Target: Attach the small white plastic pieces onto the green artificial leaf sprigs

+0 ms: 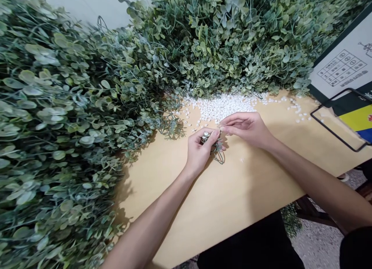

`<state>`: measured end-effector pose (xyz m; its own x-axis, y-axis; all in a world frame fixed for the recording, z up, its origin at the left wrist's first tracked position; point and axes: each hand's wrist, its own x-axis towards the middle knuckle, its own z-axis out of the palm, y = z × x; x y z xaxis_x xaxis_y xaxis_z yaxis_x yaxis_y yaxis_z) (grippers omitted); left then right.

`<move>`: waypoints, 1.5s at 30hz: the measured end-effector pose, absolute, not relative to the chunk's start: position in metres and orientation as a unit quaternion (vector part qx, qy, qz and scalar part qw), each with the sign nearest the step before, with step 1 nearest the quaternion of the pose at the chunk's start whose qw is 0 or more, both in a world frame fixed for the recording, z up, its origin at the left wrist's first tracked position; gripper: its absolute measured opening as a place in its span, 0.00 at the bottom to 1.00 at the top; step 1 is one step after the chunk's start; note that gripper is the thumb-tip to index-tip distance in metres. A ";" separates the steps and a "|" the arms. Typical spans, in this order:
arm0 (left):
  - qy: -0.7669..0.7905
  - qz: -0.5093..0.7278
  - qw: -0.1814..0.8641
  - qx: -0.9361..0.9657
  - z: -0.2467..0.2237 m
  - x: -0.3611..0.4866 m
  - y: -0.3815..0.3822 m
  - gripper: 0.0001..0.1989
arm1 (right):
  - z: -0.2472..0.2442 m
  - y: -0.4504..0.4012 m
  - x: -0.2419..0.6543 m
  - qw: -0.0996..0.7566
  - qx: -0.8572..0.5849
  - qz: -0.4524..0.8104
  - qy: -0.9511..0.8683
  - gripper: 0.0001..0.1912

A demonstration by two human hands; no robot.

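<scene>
The left hand [199, 150] has its fingers closed around a small leafy sprig [216, 149] with a shiny end. It looks light and bendy, best held by the stem. The right hand [247, 127] pinches its fingers together right beside it, over the table [221, 199], near the white beads [223, 106].

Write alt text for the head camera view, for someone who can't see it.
Two bare hands meet over a tan table: the left hand grips a green sprig, the right hand pinches at its tip. White beads lie behind, with leafy greenery heaped around.
</scene>
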<state>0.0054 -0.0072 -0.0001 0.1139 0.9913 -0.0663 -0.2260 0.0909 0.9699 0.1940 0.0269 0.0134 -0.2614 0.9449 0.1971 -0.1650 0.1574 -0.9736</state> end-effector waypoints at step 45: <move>0.416 0.469 0.644 0.439 0.002 0.000 -0.005 0.16 | 0.014 0.017 0.199 0.471 -0.362 0.331 -0.734 0.04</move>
